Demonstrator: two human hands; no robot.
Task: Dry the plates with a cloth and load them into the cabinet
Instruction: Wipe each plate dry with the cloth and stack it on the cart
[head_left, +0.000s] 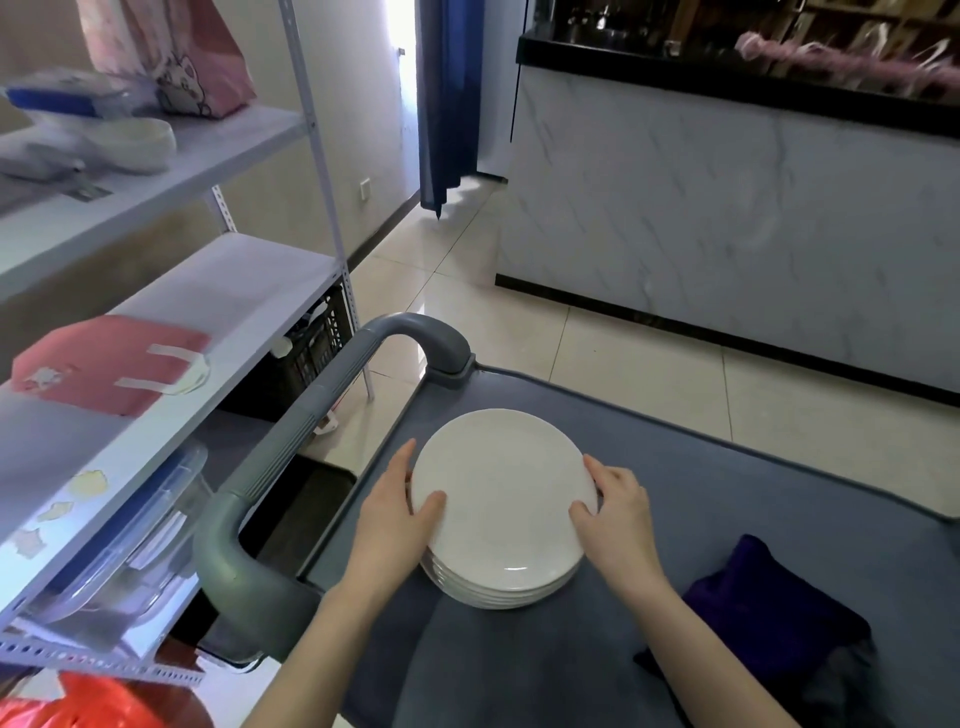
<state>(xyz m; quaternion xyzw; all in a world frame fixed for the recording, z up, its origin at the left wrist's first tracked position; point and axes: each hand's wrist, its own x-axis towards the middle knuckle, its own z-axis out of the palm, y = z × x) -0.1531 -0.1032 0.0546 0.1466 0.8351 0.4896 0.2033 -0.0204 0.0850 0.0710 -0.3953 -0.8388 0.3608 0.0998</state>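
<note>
one metal rack (156, 291) fills the frame's left, cart handle (311, 415) just beside it. at lower centre, left hand (395, 514) grips the top plate (501, 499) at its left rim, right hand (618, 509) at its right. purple cloth (753, 613) lies lower right; cart bed (727, 457) open beyond the stack (493, 592).

plates (503, 509) stacked on cart (727, 499) | cloth (763, 608) right of stack | shelf (218, 291) left of cart

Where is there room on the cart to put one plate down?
The bare cart top beyond the plates, out to the far rim, is free. The near right corner is crowded by the cloth.
</note>
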